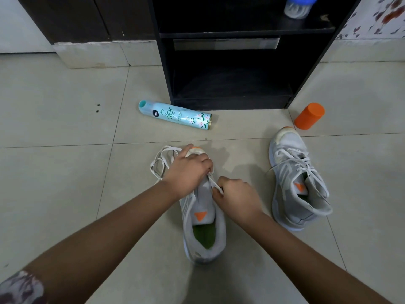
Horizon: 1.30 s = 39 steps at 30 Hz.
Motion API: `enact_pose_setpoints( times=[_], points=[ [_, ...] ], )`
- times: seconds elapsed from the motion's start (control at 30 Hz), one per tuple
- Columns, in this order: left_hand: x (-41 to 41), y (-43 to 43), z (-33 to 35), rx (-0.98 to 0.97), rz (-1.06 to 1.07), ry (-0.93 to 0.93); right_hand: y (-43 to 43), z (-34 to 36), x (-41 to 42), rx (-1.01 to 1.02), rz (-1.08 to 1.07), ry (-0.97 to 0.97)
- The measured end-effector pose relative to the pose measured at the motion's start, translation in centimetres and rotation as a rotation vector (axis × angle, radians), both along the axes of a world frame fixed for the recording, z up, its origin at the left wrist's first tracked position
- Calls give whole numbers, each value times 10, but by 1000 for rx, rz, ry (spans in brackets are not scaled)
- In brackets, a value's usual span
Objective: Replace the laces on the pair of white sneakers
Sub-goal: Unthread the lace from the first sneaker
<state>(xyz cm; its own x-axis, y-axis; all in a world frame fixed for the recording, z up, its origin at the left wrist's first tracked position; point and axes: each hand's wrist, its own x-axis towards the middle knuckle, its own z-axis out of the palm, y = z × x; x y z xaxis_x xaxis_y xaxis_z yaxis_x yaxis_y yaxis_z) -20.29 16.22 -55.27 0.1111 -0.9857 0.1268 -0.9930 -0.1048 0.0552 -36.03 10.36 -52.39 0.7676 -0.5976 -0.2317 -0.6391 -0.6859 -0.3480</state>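
Both hands work close together over the front half of the near sneaker (203, 227), almost touching. The left hand (188, 170) is curled over the forefoot with its fingers wrapped down the far side. It grips the shoe and pins it to the floor (65, 128), which gives the other hand something firm to pull against. The right hand (237, 195) pinches the lace (214, 184) between thumb and fingertips just beside the left knuckles. It holds a short, taut stretch above the tongue, probably at an eyelet, though I cannot tell whether the lace is going in or coming out. The slack of the same lace spills in white loops off the outer side of the left hand and lies on the tiles, out of the way. The shoe points away from the person, with its heel opening between the two forearms, so both eyelet rows sit within easy reach. By my reading, this shoe is only partly done.

Out past the right hand and well apart from it, the second sneaker (300, 183) stands on its sole, laced to the top. Whether those laces are old or new I cannot say. Just beyond its toe stands an orange bottle (309, 116). Ahead of the left hand a spray can (175, 115) lies on its side near the foot of a black shelf unit (230, 99). A jar (298, 7) with a blue lid sits on an upper shelf.
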Motion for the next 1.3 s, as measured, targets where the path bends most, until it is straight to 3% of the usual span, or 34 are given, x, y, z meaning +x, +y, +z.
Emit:
enact_pose_setpoints(
  times=[0.1, 0.23, 0.77, 0.87, 0.93, 1.03, 1.17, 1.3],
  points=[
    [-3, -3, 0, 16, 31, 10, 1, 0, -1, -22, 12, -9],
    [-9, 4, -5, 66, 172, 190, 3, 0, -1, -36, 5, -7],
    [-16, -1, 11, 213, 186, 13, 18, -3, 2, -89, 95, 13],
    [-10, 4, 13, 129, 161, 330, 6, -10, 0, 129, -47, -51],
    [-8, 18, 14, -60, 195, 550, -7, -19, -1, 382, -234, -218],
    [-19, 48, 13, -375, 447, 718, -17, -29, 7, 596, -332, -421],
    [-38, 76, 3, -171, 610, 909, -17, -36, 15, 603, -330, -497],
    [-40, 80, -5, -118, 560, 847, -19, -30, 18, 870, -626, -629]
  ],
)
